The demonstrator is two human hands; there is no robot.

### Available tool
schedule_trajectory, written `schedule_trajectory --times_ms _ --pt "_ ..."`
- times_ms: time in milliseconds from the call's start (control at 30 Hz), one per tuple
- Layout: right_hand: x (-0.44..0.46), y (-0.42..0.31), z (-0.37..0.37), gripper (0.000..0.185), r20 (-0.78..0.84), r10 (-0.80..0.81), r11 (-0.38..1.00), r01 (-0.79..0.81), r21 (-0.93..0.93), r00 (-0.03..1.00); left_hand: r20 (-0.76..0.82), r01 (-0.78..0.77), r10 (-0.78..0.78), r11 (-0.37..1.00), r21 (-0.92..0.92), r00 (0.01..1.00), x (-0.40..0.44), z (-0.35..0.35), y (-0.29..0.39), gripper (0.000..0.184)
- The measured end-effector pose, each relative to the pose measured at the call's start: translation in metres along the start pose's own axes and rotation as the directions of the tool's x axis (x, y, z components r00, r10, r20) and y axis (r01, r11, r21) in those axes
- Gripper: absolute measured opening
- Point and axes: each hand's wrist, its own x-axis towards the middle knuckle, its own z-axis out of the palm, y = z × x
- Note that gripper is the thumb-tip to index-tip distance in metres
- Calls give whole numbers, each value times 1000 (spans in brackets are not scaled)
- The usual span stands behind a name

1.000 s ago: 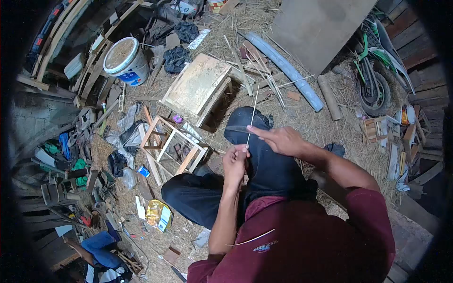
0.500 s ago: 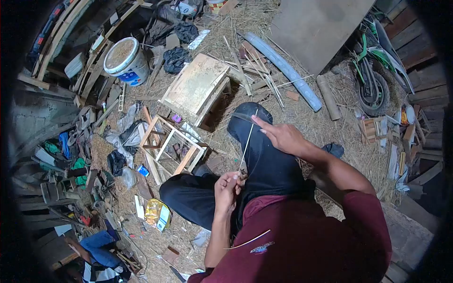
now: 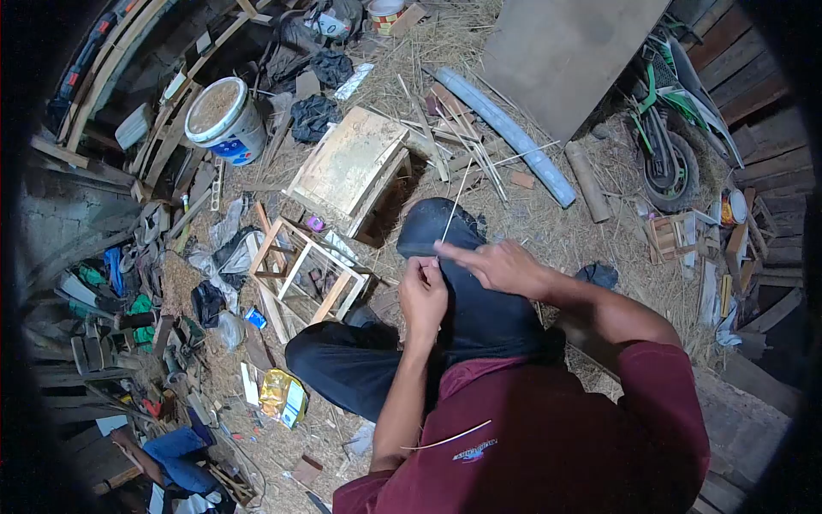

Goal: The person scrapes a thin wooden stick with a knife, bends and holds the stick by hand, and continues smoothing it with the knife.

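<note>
A thin pale strip [image 3: 455, 206] rises over my raised dark-trousered knee, its lower end between my two hands. My left hand [image 3: 423, 295] pinches that end beside the thigh. My right hand [image 3: 497, 267] lies over the knee, index finger stretched along the strip; its thumb and other fingers are partly hidden underneath. Another thin curved strip [image 3: 447, 437] rests across the front of my maroon shirt. Just ahead of the knee are a low wooden bench [image 3: 347, 163] and a bundle of thin sticks [image 3: 479, 154].
A small wooden frame [image 3: 312, 270] stands left of my knee. Farther out are a bucket [image 3: 224, 120], a grey curved pipe [image 3: 505, 133], a large board [image 3: 569, 60] and a green motorbike [image 3: 672, 137]. Another person's blue-clad leg [image 3: 178, 458] shows at the lower left.
My left hand first drew back toward my body along with the strip, then came forward again. My right hand slid forward, then back, ending close to the left. The view has shifted slightly.
</note>
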Motion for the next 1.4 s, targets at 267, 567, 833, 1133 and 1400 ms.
schedule_trajectory --times_ms 267,567,833,1133,1400 --pt "-3 14 7 59 -155 159 987 -156 37 975 14 25 -24 993 -119 1000 -57 -38 -18 14" --pt "-8 6 4 60 -73 -83 996 84 11 994 156 180 -157 973 -147 975 3 2 -6 16" --pt "-17 -2 4 66 -21 52 988 -55 -143 998 90 89 -70 969 -231 993 -19 10 -16 16" --pt "-9 2 13 60 -189 191 973 -210 -91 963 118 148 -126 970 -195 985 -80 -41 -34 14" --pt "-7 15 1 54 -239 268 931 -187 314 933 278 417 -321 791 -447 905 -75 -76 -25 17"
